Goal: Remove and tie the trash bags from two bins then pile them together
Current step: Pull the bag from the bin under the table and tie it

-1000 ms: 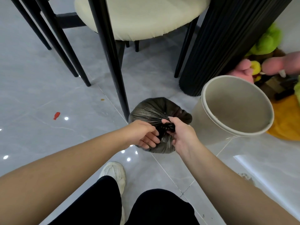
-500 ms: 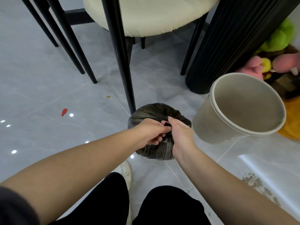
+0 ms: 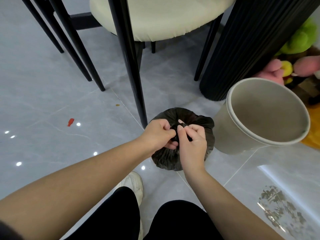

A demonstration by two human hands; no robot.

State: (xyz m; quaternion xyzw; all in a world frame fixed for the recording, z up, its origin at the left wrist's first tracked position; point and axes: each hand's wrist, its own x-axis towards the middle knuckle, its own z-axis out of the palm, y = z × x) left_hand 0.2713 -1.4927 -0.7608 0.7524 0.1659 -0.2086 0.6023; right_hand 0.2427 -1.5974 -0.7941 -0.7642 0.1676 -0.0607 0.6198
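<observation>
A full black trash bag sits on the grey tiled floor, its top gathered into a twisted neck. My left hand pinches the neck from the left with curled fingers. From the right, my right hand pinches the same black plastic, thumb and fingers closed on it. Just right of the bag stands a beige round bin with no liner in it, tilted toward me in this view.
A black chair leg stands right behind the bag, under a cream seat. A black ribbed column rises behind the bin, plush toys beyond it. A red scrap lies on the floor at left. My shoe is below the bag.
Both hands have stayed on the bag's neck and shifted slightly, the fingers working the black plastic closer together. The view has tipped a little; the bag and bin have not moved.
</observation>
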